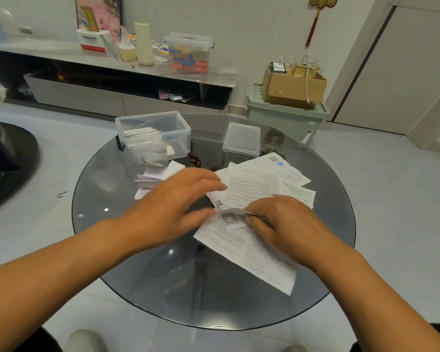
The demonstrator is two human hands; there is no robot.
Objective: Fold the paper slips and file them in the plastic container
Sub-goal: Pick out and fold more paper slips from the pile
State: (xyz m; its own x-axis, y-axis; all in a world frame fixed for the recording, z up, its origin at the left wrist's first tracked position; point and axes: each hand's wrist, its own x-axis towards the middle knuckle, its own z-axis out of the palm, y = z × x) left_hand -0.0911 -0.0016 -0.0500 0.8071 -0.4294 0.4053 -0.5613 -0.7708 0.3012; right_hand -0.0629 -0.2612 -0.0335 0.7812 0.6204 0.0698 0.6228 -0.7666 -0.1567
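Our right hand pinches slip edge to start fold; left hand released, flat, steadying paper pile. Container far left, within reach.

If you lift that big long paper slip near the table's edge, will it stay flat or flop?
The long paper slip would probably flop: it looks thin and already lies wavy and creased. It likely weighs very little, so a nudge could slide it across the smooth glass table. One corner sits near the rim, so it might slip off.
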